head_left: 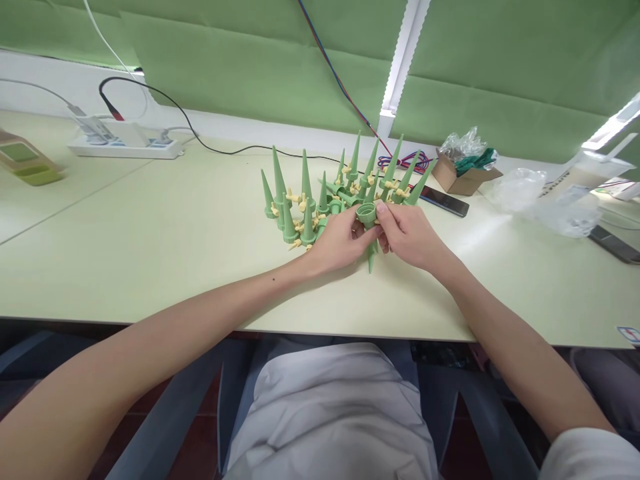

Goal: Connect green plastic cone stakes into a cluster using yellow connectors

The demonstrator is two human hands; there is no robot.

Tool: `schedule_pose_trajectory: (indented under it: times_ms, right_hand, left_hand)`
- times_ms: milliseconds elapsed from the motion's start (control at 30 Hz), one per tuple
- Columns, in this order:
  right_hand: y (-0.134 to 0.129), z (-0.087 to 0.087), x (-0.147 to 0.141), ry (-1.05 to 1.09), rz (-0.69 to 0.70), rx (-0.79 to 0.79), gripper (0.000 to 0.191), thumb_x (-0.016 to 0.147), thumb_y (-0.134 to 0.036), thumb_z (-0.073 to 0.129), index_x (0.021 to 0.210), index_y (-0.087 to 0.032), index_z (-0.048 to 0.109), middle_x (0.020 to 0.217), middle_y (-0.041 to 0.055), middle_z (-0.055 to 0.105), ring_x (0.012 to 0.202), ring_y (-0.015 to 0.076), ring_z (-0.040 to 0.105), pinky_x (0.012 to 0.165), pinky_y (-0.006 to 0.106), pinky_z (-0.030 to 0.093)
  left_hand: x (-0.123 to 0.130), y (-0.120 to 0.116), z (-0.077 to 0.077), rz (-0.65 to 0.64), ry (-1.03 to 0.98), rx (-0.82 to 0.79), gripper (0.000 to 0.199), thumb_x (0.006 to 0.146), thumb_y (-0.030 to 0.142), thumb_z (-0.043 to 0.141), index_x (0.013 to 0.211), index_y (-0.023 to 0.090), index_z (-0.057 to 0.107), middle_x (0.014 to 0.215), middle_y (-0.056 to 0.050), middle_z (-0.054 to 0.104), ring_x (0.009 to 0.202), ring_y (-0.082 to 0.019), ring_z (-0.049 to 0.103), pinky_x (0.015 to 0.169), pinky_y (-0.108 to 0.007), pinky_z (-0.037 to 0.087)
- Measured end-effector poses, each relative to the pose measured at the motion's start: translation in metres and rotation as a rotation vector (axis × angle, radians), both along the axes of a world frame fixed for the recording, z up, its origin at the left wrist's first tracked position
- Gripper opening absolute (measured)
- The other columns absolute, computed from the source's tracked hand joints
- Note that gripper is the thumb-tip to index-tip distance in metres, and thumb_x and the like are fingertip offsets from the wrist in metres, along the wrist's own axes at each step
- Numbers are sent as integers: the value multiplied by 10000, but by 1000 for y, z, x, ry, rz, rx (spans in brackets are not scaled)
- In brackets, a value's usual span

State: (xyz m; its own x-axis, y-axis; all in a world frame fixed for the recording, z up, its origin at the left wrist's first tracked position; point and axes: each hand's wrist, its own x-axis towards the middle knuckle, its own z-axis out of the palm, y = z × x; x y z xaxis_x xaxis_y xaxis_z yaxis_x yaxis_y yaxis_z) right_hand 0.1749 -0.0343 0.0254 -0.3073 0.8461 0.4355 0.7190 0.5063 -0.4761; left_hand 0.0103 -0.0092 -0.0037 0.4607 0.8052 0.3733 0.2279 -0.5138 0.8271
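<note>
A green plastic watering spike [367, 213] is held between my hands, its round threaded mouth turned up and its pointed tip down. My left hand [343, 239] is closed round the left side of its body. On the other side, the thumb and fingers of my right hand [409, 235] are pinched against the spike just below the rim. My fingers hide whatever small part may be at that spot. Just behind stand several more green spikes [306, 177], points up, with small yellow valves [303, 203] on their sides. Some loose green spikes [345, 193] lie among them.
At the back left is a power strip [127, 147] with plugs and cables. A phone [445, 200], a small cardboard box [465, 175] with plastic wrap, a drink cup [575, 180] and another phone [615, 245] are to the right. The table's front edge [350, 331] runs before me.
</note>
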Motion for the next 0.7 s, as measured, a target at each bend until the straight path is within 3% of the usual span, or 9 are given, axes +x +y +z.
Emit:
schedule_pose_trajectory:
  times_ms: [433,700]
  right_hand:
    - [-1,4,1,-117,-7,-78,516,1105,-398,261,625,-244,374,586,36,567,565,177,495,648,350,375]
    - [0,3,3,-111,24,-45,549,1103,-464,247,617,-247,385,590,45,572,554,181,486,637,357,377]
  left_hand:
    - [-2,4,-5,-46,59,-22,229,925,403,605,850,200,529,647,11,598,589,-142,551,564,-285,402]
    - [-2,5,-6,-46,64,-17,241,921,399,623,819,207,519,614,11,592,576,-149,556,547,-289,406]
